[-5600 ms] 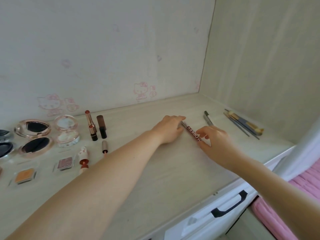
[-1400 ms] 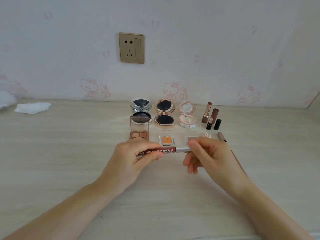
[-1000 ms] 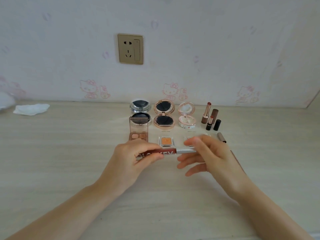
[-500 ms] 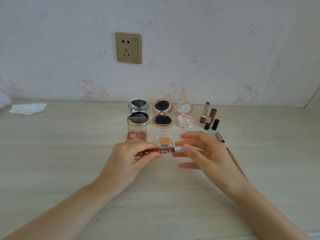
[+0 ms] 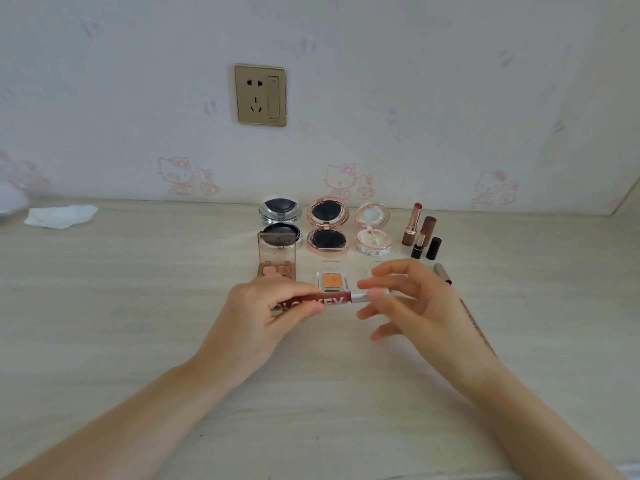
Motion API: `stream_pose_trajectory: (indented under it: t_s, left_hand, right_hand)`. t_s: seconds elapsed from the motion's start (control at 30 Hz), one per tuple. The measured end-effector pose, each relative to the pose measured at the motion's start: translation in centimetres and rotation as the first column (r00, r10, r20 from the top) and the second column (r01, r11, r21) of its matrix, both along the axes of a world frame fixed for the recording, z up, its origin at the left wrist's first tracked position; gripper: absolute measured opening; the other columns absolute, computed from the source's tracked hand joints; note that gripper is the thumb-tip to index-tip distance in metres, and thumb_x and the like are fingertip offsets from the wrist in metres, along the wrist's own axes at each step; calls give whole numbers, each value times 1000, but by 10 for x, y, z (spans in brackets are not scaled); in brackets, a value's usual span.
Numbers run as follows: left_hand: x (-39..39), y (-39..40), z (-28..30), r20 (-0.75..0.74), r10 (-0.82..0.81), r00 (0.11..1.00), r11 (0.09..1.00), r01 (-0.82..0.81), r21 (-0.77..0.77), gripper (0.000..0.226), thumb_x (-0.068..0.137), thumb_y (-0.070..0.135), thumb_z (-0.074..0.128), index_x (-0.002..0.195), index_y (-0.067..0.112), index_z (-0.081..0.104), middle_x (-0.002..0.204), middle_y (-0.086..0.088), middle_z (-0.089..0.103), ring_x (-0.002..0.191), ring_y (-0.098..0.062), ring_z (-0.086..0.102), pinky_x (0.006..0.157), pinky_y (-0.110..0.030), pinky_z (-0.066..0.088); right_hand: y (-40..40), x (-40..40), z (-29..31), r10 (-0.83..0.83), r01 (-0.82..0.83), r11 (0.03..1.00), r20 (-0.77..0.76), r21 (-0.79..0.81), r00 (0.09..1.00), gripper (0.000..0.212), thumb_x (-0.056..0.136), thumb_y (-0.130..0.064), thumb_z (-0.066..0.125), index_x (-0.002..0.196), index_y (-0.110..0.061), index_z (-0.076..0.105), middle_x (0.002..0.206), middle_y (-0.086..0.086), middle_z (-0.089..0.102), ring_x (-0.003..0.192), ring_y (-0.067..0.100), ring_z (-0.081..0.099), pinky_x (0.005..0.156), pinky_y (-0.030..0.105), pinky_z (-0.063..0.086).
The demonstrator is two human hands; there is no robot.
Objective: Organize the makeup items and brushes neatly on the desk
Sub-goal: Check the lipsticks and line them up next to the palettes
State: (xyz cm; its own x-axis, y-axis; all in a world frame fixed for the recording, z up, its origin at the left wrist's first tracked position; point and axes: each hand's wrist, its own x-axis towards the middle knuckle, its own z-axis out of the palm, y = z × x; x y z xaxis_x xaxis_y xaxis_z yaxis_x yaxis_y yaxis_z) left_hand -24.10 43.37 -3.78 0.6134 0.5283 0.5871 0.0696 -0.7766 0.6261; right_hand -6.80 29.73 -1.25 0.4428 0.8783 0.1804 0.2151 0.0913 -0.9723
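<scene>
Pale wood-grain desk [image 5: 138,341]; papered wall [image 5: 381,81] w/ gold socket [image 5: 260,95].

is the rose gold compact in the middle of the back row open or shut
Open. The rose gold compact has its lid tilted up toward the wall, so the round inside of the lid and the dark round pan in the base both show.

Soft even daylight, faint shadows, edges warped
</scene>
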Motion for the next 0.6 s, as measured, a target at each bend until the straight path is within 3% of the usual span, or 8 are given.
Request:
stream_pose_trajectory:
  t_s: [0.1,0.2,0.33,0.47,0.53,0.6]
  left_hand:
    - [-1,1,0,0,3,1000,1000,-3,5,22,78,39,68,99,36,69,83,19,69,76,-5,64,69,-24,47]
    - [-1,1,-1,6,-2,1000,1000,2,7,21,78,39,68,98,35,70,85,22,69,77,-2,64,70,-21,47]
    - [-2,3,0,4,4,1000,1000,-4,3,24,78,41,67,102,38,67,85,22,69,78,-4,64,70,-21,48]
    - [-3,3,0,-1,-18,1000,1000,18,-7,21,78,43,69,95,33,73,83,20,69,78,-6,65,69,-24,48]
    - [-3,3,1,-6,-20,1000,1000,20,-3,18,78,41,69,93,32,74,82,20,69,77,-5,64,68,-22,47]
    - [-2,2,1,-11,-24,1000,1000,24,13,16,78,37,69,92,31,75,81,22,68,76,-3,63,67,-15,44]
  right_hand:
    - [1,0,2,-42,36,997,-88,-75,995,37,95,-34,48,93,-1,64,71,15,69,55,27,65,45,31,52]
    - [1,1,-1,-11,10,996,-6,-94,1000,37,99,-26,46,84,3,65,61,12,66,46,23,59,41,29,48]
    - [1,1,-1,37,-36,999,44,-24,998,17,97,-3,48,97,-5,66,73,7,70,61,20,66,51,27,53]
    - [0,2,-3,49,-48,999,45,-12,998,23,92,6,51,105,-9,62,91,3,73,79,20,70,59,32,57]
    - [0,2,-3,19,-18,1000,51,-25,999,16,94,-9,56,108,-13,62,89,3,74,80,19,70,58,32,57]
    - [0,1,-2,6,-3,998,61,-61,998,27,92,-34,54,105,-13,65,83,3,74,75,19,71,55,29,56]
